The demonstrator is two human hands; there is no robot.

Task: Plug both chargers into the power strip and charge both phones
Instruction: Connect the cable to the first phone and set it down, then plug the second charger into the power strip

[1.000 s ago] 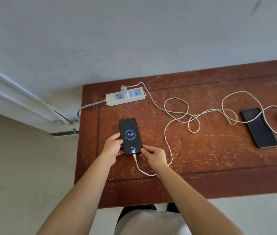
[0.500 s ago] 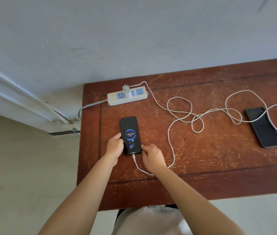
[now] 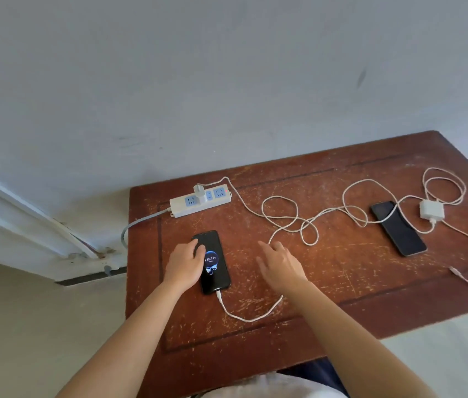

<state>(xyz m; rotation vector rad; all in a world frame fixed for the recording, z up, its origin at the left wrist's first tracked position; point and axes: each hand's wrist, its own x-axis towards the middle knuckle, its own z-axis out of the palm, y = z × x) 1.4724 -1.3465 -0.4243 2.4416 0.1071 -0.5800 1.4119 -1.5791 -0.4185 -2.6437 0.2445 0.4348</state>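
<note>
**Lit phone plugged in; your right hand has let go of its cable**

- Left hand (image 3: 184,264): yours, loosely curled, palm down. It lies along the left edge of the lit phone (image 3: 214,265), fingers over the upper left of the screen. It rests there rather than grips.
- Right hand (image 3: 280,265): open, fingers spread, holding nothing. It hovers over bare table (image 3: 341,282) to the right of the lit phone, apart from it.
- Lit phone: flat on the table between your hands, nearer the left one. Screen shows a blue charging ring with figures.
- Cable (image 3: 251,318): white, plugged into the phone's near end. It curves under your right wrist, then loops away beyond your right fingers to the strip.
- Strip (image 3: 200,199): white, beyond your left hand, at the table's far edge. One charger (image 3: 199,188) stands plugged into it.
- Dark phone (image 3: 398,227): screen off, well to the right of your right hand.
- Second charger (image 3: 431,210): white block, just beyond the dark phone, unplugged, its cord coiled behind it.

Changes from half a second ago: your right hand was pinching the cable at the lit phone's near end; now it is off and lifted to the right. Your left hand has slid further up the phone's edge.
</note>
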